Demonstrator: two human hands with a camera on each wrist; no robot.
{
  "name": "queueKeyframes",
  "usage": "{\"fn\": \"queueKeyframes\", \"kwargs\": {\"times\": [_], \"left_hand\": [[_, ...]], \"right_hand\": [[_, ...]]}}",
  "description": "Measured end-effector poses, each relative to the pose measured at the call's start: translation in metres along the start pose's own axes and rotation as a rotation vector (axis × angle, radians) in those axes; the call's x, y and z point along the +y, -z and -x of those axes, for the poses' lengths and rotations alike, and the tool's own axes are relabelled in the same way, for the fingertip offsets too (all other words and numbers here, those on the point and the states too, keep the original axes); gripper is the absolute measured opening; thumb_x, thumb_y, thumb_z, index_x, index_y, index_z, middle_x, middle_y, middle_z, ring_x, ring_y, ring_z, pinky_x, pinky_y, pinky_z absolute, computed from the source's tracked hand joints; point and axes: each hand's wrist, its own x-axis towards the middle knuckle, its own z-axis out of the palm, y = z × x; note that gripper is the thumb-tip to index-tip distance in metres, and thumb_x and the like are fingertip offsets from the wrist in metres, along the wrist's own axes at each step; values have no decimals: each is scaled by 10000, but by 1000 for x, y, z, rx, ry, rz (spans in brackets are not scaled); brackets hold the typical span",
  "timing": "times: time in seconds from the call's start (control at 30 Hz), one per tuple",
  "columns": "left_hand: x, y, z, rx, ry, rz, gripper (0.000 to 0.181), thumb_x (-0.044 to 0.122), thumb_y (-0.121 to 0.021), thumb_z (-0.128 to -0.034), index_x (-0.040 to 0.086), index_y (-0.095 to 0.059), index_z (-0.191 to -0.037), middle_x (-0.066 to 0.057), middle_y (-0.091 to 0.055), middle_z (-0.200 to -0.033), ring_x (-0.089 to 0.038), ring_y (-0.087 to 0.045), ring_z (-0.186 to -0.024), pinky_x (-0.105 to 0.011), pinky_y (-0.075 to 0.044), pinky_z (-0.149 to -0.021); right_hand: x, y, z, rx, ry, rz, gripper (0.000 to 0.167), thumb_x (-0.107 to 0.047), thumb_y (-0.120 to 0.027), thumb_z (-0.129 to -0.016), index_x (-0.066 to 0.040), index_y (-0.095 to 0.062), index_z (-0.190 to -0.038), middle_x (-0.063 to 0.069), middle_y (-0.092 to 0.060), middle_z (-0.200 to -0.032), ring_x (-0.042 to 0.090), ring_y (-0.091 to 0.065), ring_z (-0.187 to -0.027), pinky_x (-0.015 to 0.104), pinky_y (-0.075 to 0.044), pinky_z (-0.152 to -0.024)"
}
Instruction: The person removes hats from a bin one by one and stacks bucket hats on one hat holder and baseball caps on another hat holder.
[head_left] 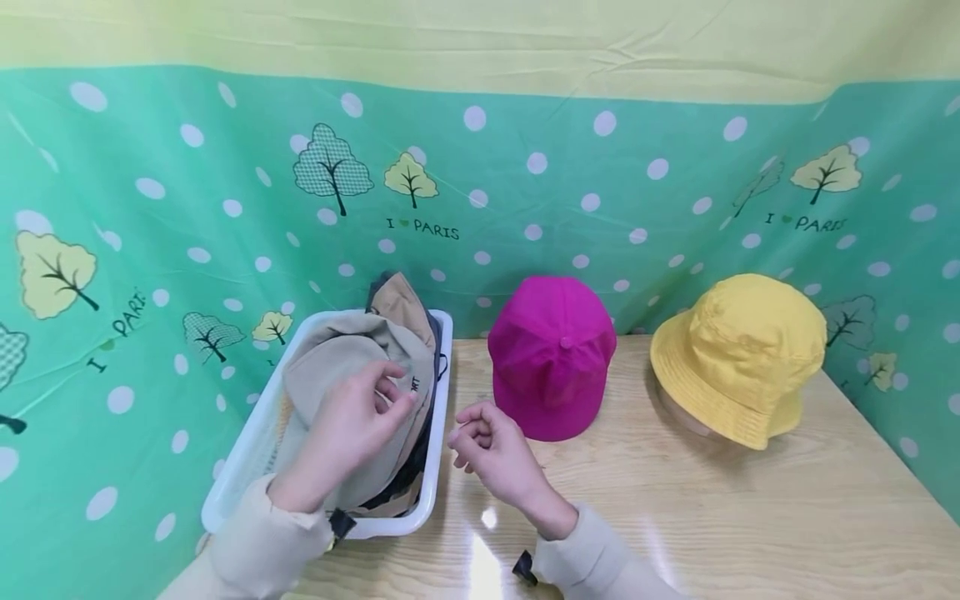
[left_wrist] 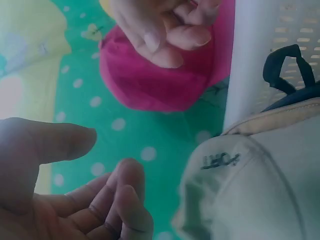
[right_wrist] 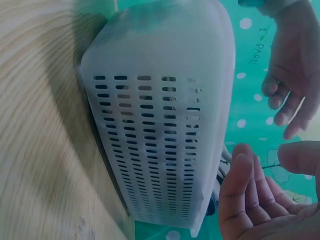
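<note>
Over the white plastic basket [head_left: 217, 500] at the left, my left hand [head_left: 358, 425] hovers above a light grey cap [head_left: 337, 346] with dark lettering. Its fingers are loosely bent, and in the left wrist view a gap shows between thumb and fingertips, with nothing held. Just right of the basket's rim my right hand [head_left: 495, 458] is in the air, fingers slightly curled around nothing. A tan cap [head_left: 403, 304] and dark fabric lie in the basket beside the grey cap, partly covered by it. A magenta cap [head_left: 555, 358] stands on the table behind my right hand.
A yellow bucket hat [head_left: 742, 350] sits on a rounded support at the right, mostly hidden under its brim. Green dotted cloth [head_left: 532, 192] hangs behind and at both sides of the wooden table [head_left: 750, 517]. Slots pierce the basket's side.
</note>
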Motion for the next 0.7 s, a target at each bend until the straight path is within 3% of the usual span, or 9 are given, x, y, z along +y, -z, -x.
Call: {"fn": "queueKeyframes", "kwargs": {"times": [0.1,0.23,0.43,0.7], "left_hand": [[-9,2,-12,-26,36,-32,182,181,-674,-854,49,-668,-979,-9,-647,-774,-119,-586,-662,-280,-490,-599],[-21,3,-27,-32,47,-151,162,199,-678,-850,45,-648,-813,-7,-580,-658,-142,-525,-582,-281,-434,-527],[-32,2,-44,-91,117,-286,397,275,-685,-848,84,-484,-564,9,-396,-491,-157,-416,-450,-293,-336,-428],[-42,-5,-54,-144,145,-394,467,411,-672,-840,123,-471,-533,-21,-440,-504,-187,-464,-450,-320,-352,-421]], "right_hand": [[6,-5,-3,-2,-13,0,187,10,-558,-915,47,-516,-1094,100,-635,-807,317,-636,-665,422,-554,-621],[25,-12,-9,-5,-11,1,233,-41,-592,-920,61,-508,-1112,97,-637,-812,393,-630,-698,431,-552,-624],[41,-17,-14,15,4,74,245,-136,-646,-909,12,-525,-1063,44,-617,-739,344,-630,-661,246,-491,-523],[44,-19,-13,-5,-3,148,278,-202,-656,-908,-16,-527,-1069,14,-619,-733,208,-628,-638,255,-494,-538]]}}
